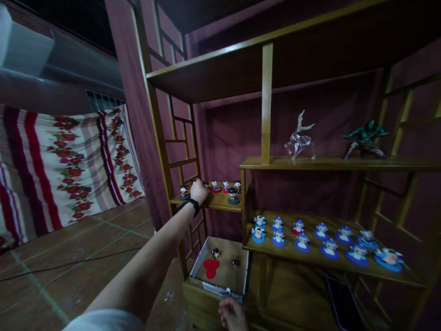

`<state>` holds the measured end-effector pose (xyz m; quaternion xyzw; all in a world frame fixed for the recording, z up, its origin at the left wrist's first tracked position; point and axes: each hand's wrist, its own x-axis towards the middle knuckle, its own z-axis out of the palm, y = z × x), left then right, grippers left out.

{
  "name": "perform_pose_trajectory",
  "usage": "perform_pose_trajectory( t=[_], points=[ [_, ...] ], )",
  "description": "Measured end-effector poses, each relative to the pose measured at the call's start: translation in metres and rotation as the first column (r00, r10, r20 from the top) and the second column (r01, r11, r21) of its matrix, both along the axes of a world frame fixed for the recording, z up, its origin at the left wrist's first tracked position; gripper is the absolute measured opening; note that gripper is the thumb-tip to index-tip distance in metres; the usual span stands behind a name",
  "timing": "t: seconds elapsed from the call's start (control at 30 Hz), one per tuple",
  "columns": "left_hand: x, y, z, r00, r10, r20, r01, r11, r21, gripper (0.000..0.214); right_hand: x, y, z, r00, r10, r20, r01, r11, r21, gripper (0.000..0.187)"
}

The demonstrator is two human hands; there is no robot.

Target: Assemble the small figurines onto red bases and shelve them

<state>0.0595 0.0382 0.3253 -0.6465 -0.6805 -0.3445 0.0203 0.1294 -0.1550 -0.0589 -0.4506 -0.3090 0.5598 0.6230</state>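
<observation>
My left hand (199, 192), a dark band on its wrist, reaches onto the small left shelf (223, 202). Its fingers are closed at a spot among small figurines; what they grip is hidden behind the hand. A black-haired figurine (183, 191) stands to its left on a dark base. On its right are white-and-red figurines (216, 186) and a dark figurine (233, 196) near the front edge. Low in the view, my right hand (233, 313) is curled beside the near wall of a shallow box (220, 290), with nothing visible in it.
In the box lie red discs (211, 266), a dark-haired figurine (216, 253) and a small black piece (235, 263). Several blue-based figurines (302, 242) line the lower right shelf. Above stand a clear deer-like figure (299, 142) and a green figure (367, 138). A phone (345, 303) lies below.
</observation>
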Motion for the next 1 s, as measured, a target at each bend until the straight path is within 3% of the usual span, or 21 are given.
perform_pose_trajectory(
  t=[0.4, 0.67, 0.83, 1.0],
  points=[
    [0.005, -0.002, -0.001, 0.998, 0.038, 0.044, -0.04, 0.999, 0.026, 0.051, 0.013, 0.008, -0.011, 0.995, 0.096, -0.02, -0.097, 0.994, -0.049, 0.037],
    [0.003, -0.01, 0.0, 0.998, 0.045, 0.05, -0.048, 0.997, 0.052, 0.042, 0.018, -0.002, 0.006, 0.999, 0.045, -0.002, -0.045, 0.998, -0.042, 0.035],
    [-0.011, -0.033, -0.013, 0.997, -0.066, 0.046, 0.057, 0.982, 0.181, 0.026, 0.023, -0.007, 0.017, 0.999, -0.014, 0.031, 0.016, 0.998, -0.057, 0.03],
    [-0.021, -0.062, -0.025, 0.946, -0.287, -0.148, 0.311, 0.933, 0.182, 0.029, 0.025, -0.005, 0.015, 1.0, -0.016, 0.005, 0.016, 0.998, -0.056, 0.03]
  ],
)
